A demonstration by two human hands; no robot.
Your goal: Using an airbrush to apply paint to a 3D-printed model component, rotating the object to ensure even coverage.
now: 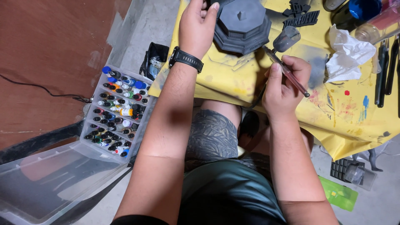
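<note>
My left hand (pixel 197 25), with a black watch on its wrist, rests against the left side of a dark grey octagonal model base (pixel 243 25) on the yellow table cover (pixel 233 79). My right hand (pixel 283 85) grips an airbrush (pixel 287 62) with a reddish handle and a grey paint cup. The airbrush's tip points up-left toward the lower right edge of the grey base. Grey overspray marks the yellow cover beside the hand.
A clear plastic case (pixel 118 112) with several small paint bottles sits open at the left, its lid lower left. Crumpled white tissue (pixel 348 54), dark tools (pixel 385 71), a jar (pixel 381 25) and black model parts (pixel 300 16) lie on the table's right and top.
</note>
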